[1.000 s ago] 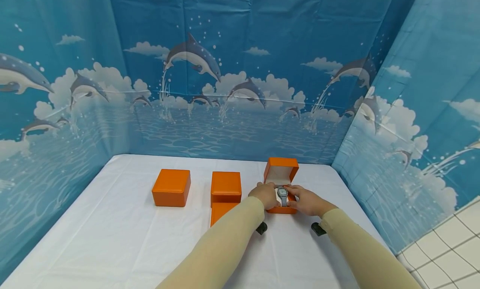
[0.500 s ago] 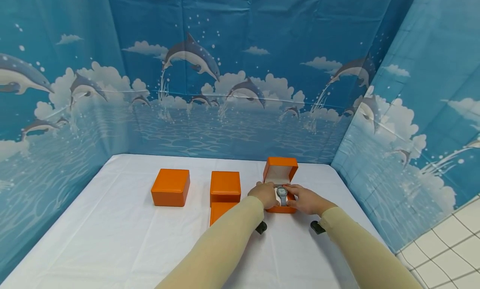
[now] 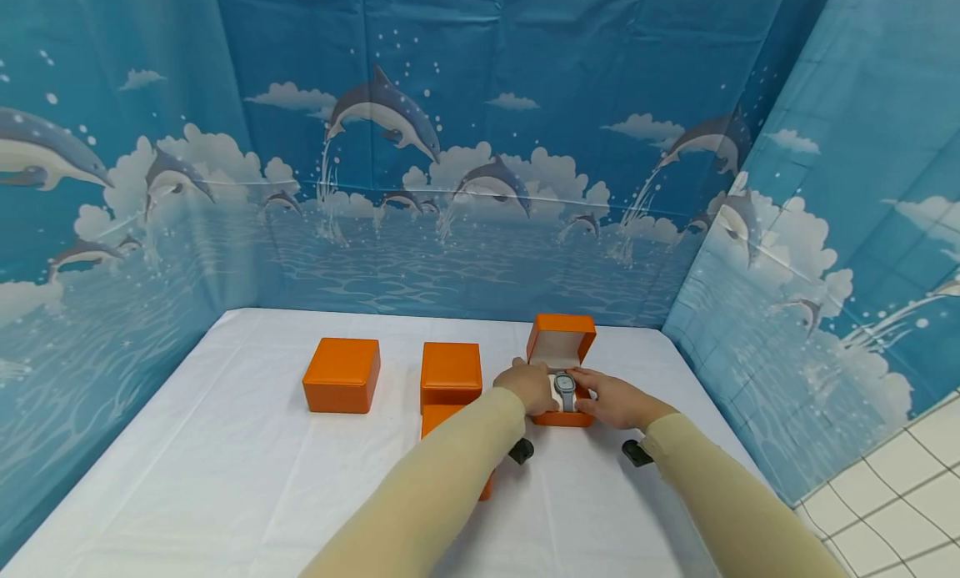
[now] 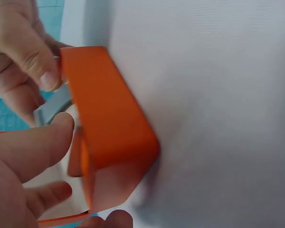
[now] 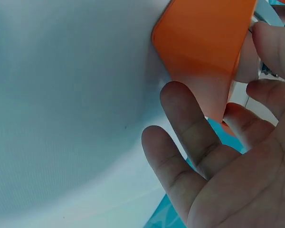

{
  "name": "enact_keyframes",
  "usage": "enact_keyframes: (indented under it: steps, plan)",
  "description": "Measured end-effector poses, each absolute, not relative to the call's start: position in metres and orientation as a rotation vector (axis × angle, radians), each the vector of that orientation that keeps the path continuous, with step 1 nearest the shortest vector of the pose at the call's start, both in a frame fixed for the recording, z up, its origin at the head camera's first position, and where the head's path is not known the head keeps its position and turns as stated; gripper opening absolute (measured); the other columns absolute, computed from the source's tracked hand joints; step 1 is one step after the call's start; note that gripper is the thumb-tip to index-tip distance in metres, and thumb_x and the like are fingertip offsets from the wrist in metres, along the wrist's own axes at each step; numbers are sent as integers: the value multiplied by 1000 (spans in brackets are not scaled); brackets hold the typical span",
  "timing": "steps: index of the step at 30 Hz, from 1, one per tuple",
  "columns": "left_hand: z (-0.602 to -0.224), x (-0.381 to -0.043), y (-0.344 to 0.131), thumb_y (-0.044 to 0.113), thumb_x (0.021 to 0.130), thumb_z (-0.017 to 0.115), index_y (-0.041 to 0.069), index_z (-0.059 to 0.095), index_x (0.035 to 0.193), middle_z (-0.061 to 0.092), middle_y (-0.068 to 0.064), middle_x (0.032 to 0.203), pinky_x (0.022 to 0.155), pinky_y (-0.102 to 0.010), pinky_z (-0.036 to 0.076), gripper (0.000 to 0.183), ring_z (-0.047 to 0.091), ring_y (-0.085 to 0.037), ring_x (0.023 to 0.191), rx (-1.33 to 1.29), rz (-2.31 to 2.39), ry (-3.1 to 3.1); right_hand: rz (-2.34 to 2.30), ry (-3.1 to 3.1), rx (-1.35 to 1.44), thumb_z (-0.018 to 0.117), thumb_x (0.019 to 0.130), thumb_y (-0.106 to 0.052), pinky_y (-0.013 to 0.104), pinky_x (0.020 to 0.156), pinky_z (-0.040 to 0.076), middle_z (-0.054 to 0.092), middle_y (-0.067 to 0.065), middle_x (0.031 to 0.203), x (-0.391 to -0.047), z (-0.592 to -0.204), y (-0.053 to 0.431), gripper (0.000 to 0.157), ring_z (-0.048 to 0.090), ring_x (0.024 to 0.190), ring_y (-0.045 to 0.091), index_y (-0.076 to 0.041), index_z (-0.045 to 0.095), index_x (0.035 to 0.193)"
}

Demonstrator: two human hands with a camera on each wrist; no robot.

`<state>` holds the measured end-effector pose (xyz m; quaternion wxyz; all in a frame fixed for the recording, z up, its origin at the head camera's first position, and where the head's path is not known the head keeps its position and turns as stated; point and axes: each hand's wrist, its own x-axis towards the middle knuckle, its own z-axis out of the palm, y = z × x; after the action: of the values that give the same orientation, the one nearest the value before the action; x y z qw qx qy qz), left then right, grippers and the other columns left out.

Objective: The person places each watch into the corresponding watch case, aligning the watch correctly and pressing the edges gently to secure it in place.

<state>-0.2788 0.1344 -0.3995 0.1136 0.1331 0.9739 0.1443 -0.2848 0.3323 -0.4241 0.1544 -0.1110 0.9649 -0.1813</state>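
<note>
In the head view an orange watch box point(image 3: 565, 328) stands with its lid raised at the back right of the table. A grey-strapped watch point(image 3: 565, 384) lies on a white cushion inside it. My left hand point(image 3: 528, 387) is at the watch's left side, my right hand point(image 3: 619, 401) at its right, their fingers bent about watch and cushion. The left wrist view shows my left thumb point(image 4: 57, 130) by the watch and other fingertips low on the box. In the right wrist view, thumb and index finger reach the watch while two outer fingers point(image 5: 180, 102) stretch away.
A closed orange box point(image 3: 341, 374) sits at the left, another point(image 3: 451, 366) near the middle. In front of that one, a further orange box point(image 3: 441, 418) is partly covered by my left sleeve point(image 3: 420, 478). A dolphin-print curtain point(image 3: 465, 253) backs the white table point(image 3: 225, 478).
My left forearm has shifted slightly to the left, and an orange box corner now shows below the sleeve. Both hands stay at the watch, which keeps its place in the box.
</note>
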Motion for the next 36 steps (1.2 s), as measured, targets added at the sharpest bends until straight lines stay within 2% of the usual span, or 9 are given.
enact_keyframes:
  steps: [7, 13, 16, 21, 24, 30, 36]
  plan:
    - [-382, -287, 118, 46, 94, 78, 11, 74, 129, 69, -8, 123, 81, -39, 60, 49, 56, -22, 107, 390, 616, 2848, -531, 2824, -312, 57, 110, -29, 65, 119, 39, 43, 26, 163, -285, -411, 340, 60, 43, 148, 49, -9, 39, 163]
    - [-366, -302, 99, 53, 98, 70, 4, 49, 155, 56, -14, 152, 105, -48, 57, 78, 61, -31, 128, 340, 960, 2782, -602, 2992, -231, 43, 115, -30, 63, 111, 48, 54, 28, 153, -296, -388, 349, 51, 55, 137, 48, 2, 49, 155]
    - [-360, -310, 92, 54, 100, 67, 7, 41, 161, 47, -13, 163, 114, -52, 51, 81, 56, -32, 140, 372, 1108, 2732, -708, 3024, -156, 36, 116, -36, 63, 110, 49, 51, 29, 155, -304, -377, 350, 57, 56, 136, 48, 0, 41, 160]
    - [-359, -322, 92, 53, 104, 62, 13, 34, 166, 38, -8, 170, 123, -54, 41, 79, 42, -31, 154, 435, 1234, 2669, -961, 2908, -99, 26, 116, -49, 62, 110, 50, 39, 30, 163, -316, -366, 343, 68, 60, 133, 46, -10, 15, 170]
    - [-361, -325, 96, 52, 105, 59, 14, 33, 166, 38, -7, 170, 124, -54, 39, 76, 41, -30, 154, 445, 1266, 2635, -1053, 2844, -77, 26, 115, -51, 60, 112, 50, 37, 29, 165, -322, -366, 338, 68, 57, 136, 46, -14, 12, 170]
    - [-368, -329, 104, 52, 107, 56, 17, 37, 165, 46, -6, 164, 121, -50, 44, 70, 49, -27, 149, 468, 1302, 2599, -1042, 2833, -46, 29, 117, -41, 59, 111, 51, 39, 27, 164, -326, -368, 335, 60, 57, 134, 45, -12, 24, 169]
    - [-370, -328, 107, 49, 110, 51, 22, 45, 161, 52, -1, 161, 118, -47, 47, 58, 54, -24, 144, 416, 1335, 2644, -1049, 2812, -14, 32, 116, -43, 55, 108, 54, 40, 26, 164, -328, -370, 336, 59, 60, 132, 43, -16, 26, 168]
